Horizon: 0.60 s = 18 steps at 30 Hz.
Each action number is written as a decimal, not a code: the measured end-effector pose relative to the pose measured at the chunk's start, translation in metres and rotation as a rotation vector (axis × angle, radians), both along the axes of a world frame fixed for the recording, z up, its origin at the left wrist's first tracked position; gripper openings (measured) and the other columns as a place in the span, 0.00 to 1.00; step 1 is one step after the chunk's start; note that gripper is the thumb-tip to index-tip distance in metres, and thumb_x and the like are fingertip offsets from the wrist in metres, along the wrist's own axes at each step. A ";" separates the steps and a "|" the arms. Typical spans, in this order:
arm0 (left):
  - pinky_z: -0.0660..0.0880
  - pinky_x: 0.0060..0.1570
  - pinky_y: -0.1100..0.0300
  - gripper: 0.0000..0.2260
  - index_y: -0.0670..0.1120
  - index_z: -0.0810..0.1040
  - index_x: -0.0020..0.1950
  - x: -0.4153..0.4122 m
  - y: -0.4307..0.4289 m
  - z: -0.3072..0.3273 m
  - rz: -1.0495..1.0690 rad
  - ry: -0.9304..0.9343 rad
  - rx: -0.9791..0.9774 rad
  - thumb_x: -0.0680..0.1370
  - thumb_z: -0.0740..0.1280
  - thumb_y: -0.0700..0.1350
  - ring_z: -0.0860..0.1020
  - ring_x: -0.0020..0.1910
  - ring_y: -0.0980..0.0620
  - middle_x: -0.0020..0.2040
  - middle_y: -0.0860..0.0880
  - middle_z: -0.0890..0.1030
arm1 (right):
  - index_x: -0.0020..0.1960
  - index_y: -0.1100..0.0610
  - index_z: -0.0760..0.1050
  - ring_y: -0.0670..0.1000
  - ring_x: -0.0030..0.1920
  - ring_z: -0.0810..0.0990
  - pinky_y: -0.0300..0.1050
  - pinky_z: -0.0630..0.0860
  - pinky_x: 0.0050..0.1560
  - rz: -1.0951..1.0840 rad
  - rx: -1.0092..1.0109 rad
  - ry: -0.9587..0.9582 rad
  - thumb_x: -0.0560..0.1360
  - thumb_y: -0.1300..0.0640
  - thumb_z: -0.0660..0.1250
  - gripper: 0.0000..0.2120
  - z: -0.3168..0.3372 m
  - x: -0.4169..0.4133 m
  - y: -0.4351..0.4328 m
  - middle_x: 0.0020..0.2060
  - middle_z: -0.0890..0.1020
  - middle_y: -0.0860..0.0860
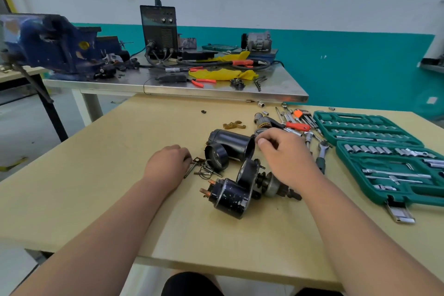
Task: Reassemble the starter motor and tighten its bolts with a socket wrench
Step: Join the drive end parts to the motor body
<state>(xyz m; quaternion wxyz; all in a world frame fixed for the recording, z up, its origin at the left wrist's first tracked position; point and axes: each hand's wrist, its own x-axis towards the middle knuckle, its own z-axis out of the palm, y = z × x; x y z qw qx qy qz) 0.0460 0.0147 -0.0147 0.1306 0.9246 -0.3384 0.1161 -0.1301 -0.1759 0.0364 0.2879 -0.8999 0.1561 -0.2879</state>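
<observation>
The starter motor lies in pieces on the wooden table [101, 175] in front of you. Your left hand [165, 163] rests knuckles-up on the table, fingers curled down onto the small heap of bolts and clips [204, 170] just left of the round end cap [217, 156]; you cannot tell whether it actually grips one. Your right hand [283, 151] hovers at the open mouth of the black cylinder housing [231, 143], thumb and forefinger pinched narrow, though whatever sits between them is too small to make out. The solenoid and nose assembly [236, 193] lies nearer you, between your forearms and partly under your right wrist. The ratchet wrench [322, 154] lies just beyond your right hand, beside the open green socket case [384, 158], untouched.
</observation>
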 end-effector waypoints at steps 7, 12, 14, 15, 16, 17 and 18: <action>0.74 0.48 0.56 0.11 0.46 0.83 0.55 -0.001 0.004 0.007 0.014 0.064 0.064 0.82 0.61 0.47 0.78 0.51 0.46 0.52 0.46 0.81 | 0.46 0.39 0.76 0.33 0.39 0.75 0.37 0.69 0.34 -0.021 0.117 0.014 0.79 0.52 0.62 0.09 -0.008 -0.031 -0.007 0.38 0.79 0.37; 0.75 0.50 0.55 0.11 0.44 0.81 0.56 -0.008 0.016 0.021 0.093 0.142 0.097 0.82 0.61 0.45 0.77 0.52 0.44 0.53 0.45 0.80 | 0.48 0.42 0.77 0.37 0.39 0.77 0.34 0.69 0.35 -0.037 0.153 0.016 0.78 0.53 0.62 0.08 -0.011 -0.052 -0.009 0.40 0.79 0.36; 0.75 0.47 0.54 0.09 0.43 0.81 0.52 -0.026 0.013 0.035 0.152 0.215 -0.240 0.80 0.62 0.44 0.78 0.48 0.44 0.48 0.45 0.82 | 0.47 0.40 0.76 0.34 0.41 0.76 0.31 0.69 0.36 -0.019 0.134 -0.007 0.78 0.53 0.63 0.07 -0.011 -0.056 -0.003 0.40 0.78 0.35; 0.75 0.45 0.54 0.08 0.45 0.81 0.49 -0.042 0.007 0.043 0.148 0.284 -0.460 0.80 0.63 0.44 0.79 0.45 0.45 0.44 0.47 0.82 | 0.47 0.40 0.75 0.32 0.42 0.75 0.29 0.68 0.36 0.005 0.124 -0.027 0.78 0.52 0.64 0.07 -0.011 -0.057 0.003 0.40 0.78 0.34; 0.75 0.42 0.54 0.07 0.46 0.81 0.46 -0.062 -0.001 0.051 0.105 0.397 -0.636 0.79 0.64 0.45 0.80 0.41 0.48 0.39 0.50 0.82 | 0.47 0.39 0.75 0.31 0.44 0.75 0.28 0.69 0.37 0.040 0.121 -0.051 0.77 0.52 0.65 0.06 -0.010 -0.056 0.010 0.40 0.78 0.34; 0.76 0.40 0.55 0.07 0.48 0.81 0.43 -0.085 -0.010 0.059 0.032 0.535 -0.727 0.78 0.65 0.46 0.79 0.36 0.52 0.35 0.52 0.81 | 0.48 0.39 0.75 0.31 0.44 0.75 0.27 0.70 0.39 0.082 0.119 -0.076 0.76 0.51 0.67 0.06 -0.009 -0.054 0.018 0.40 0.78 0.34; 0.75 0.37 0.56 0.08 0.49 0.82 0.41 -0.107 -0.018 0.063 -0.038 0.663 -0.757 0.78 0.66 0.47 0.78 0.32 0.56 0.32 0.54 0.80 | 0.49 0.40 0.75 0.33 0.44 0.76 0.27 0.71 0.40 0.125 0.105 -0.098 0.75 0.51 0.68 0.06 -0.009 -0.051 0.025 0.40 0.78 0.35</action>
